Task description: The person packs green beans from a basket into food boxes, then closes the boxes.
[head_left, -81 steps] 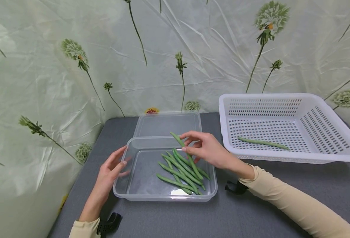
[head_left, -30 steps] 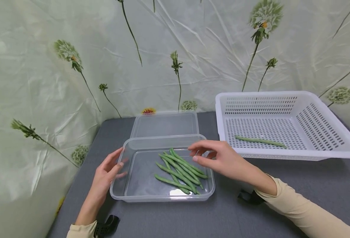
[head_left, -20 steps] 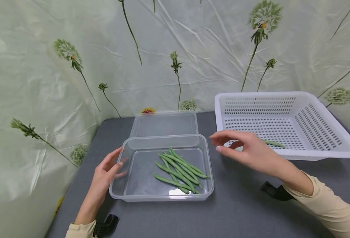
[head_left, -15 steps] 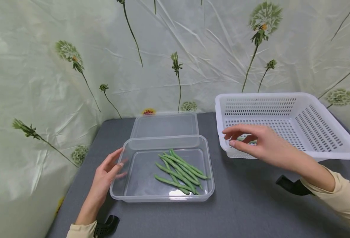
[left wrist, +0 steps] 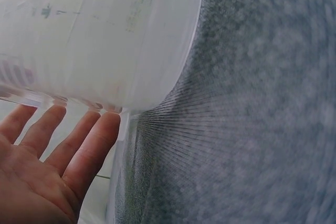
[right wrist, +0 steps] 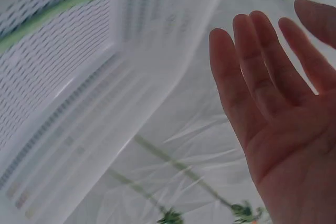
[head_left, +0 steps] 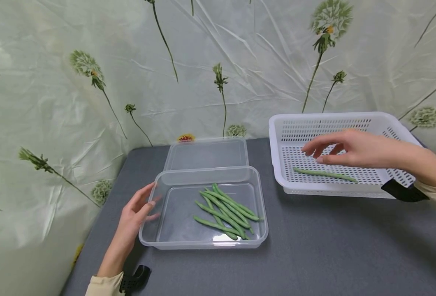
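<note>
A clear plastic tub (head_left: 148, 238) on the grey table holds several green beans (head_left: 225, 210). My left hand (head_left: 138, 209) rests with straight fingers against the tub's left wall (left wrist: 105, 51). My right hand (head_left: 342, 148) hovers, fingers relaxed and holding nothing, over the white slotted basket (head_left: 277, 156). One green bean (head_left: 323, 174) lies on the basket floor just below that hand, also seen as a green bean (right wrist: 44, 17) in the right wrist view.
The tub's clear lid (head_left: 207, 154) lies flat behind the tub. A crinkled floral sheet (head_left: 92, 82) covers the wall behind and to the left. Grey table surface (head_left: 314, 246) stretches in front of the basket.
My right hand let go of a bean in the tub, then swung right and up to above the basket. The left hand has stayed on the tub.
</note>
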Motion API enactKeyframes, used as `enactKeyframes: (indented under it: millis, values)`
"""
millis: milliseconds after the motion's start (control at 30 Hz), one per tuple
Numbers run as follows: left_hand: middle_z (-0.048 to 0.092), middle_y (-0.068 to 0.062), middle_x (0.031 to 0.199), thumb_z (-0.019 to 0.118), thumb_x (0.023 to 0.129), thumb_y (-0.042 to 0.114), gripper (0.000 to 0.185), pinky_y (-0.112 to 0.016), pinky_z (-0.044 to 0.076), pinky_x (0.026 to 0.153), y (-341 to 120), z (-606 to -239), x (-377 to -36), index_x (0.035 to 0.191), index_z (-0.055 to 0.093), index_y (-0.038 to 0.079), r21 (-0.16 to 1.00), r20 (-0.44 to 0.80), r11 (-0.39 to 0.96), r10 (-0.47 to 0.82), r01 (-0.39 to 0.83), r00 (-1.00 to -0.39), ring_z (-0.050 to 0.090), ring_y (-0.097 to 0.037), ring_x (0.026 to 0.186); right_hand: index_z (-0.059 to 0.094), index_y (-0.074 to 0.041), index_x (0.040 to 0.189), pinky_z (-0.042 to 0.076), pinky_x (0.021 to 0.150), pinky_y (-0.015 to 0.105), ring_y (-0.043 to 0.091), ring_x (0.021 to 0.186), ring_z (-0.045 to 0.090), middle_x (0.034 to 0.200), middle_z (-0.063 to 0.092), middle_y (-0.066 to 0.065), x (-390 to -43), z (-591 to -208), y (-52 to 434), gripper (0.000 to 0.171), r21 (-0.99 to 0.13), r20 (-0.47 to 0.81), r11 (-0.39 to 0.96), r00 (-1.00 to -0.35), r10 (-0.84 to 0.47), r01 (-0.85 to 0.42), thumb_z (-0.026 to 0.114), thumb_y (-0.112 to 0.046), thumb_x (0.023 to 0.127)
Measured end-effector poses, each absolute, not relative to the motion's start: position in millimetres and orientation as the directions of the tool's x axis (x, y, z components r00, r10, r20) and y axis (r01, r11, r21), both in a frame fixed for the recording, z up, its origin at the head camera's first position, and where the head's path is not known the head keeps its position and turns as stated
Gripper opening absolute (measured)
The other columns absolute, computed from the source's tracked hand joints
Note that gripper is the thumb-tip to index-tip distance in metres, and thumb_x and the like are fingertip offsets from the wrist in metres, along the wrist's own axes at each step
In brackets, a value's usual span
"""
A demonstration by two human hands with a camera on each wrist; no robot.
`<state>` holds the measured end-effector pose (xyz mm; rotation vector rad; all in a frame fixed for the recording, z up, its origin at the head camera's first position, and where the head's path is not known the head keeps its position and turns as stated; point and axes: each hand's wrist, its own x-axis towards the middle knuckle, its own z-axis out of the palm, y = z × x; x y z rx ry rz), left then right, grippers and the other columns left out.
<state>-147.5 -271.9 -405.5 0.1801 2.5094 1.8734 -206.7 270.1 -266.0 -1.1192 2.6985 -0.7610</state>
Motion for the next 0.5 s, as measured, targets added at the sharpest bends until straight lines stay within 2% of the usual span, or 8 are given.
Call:
enactKeyframes:
  millis: [167,333,400,500]
  values:
    - [0.034,-0.009,0.156,0.050,0.105,0.020,0.050,-0.031,0.054,0.082,-271,-405,-149,0.153,0.036,0.017,0.956,0.067,0.278,0.097,0.091,-0.993,0.053,-0.006,0.122,0.063,-0.018,0.128,0.053,0.080,0.028,0.011,0.100,0.063,0.114,0.065,-0.009,-227,-273,282,0.039,-0.500,-0.036,0.636,-0.720,-0.693,-0.588,0.071,-0.011,0.091]
    - [0.034,-0.009,0.156,0.050,0.105,0.021,0.051,-0.032,0.054,0.083,-272,-406,-146,0.153,0.035,0.017,0.954,0.056,0.289,0.098,0.083,-0.994,0.053,-0.006,0.123,0.067,-0.016,0.109,0.052,0.078,0.030,0.012,0.093,0.062,0.098,0.065,-0.007,-249,-287,286,0.025,-0.441,-0.212,0.741,-0.744,-0.634,-0.506,0.074,-0.008,0.086]
    - [0.034,-0.009,0.156,0.050,0.105,0.022,0.051,-0.032,0.053,0.083,-273,-406,-146,0.153,0.035,0.017,0.952,0.055,0.294,0.100,0.082,-0.993,0.053,-0.007,0.123,0.066,-0.014,0.102,0.052,0.077,0.031,0.012,0.092,0.061,0.094,0.064,-0.004,-258,-294,289,0.021,-0.441,-0.282,0.762,-0.732,-0.620,-0.475,0.074,-0.007,0.085]
    - [0.034,-0.009,0.156,0.050,0.105,0.021,0.050,-0.032,0.054,0.084,-273,-406,-146,0.153,0.035,0.017,0.952,0.060,0.292,0.101,0.087,-0.993,0.053,-0.008,0.124,0.064,-0.009,0.105,0.051,0.078,0.030,0.014,0.094,0.060,0.096,0.063,0.001,-269,-304,294,0.022,-0.483,-0.376,0.773,-0.699,-0.608,-0.412,0.074,-0.007,0.085]
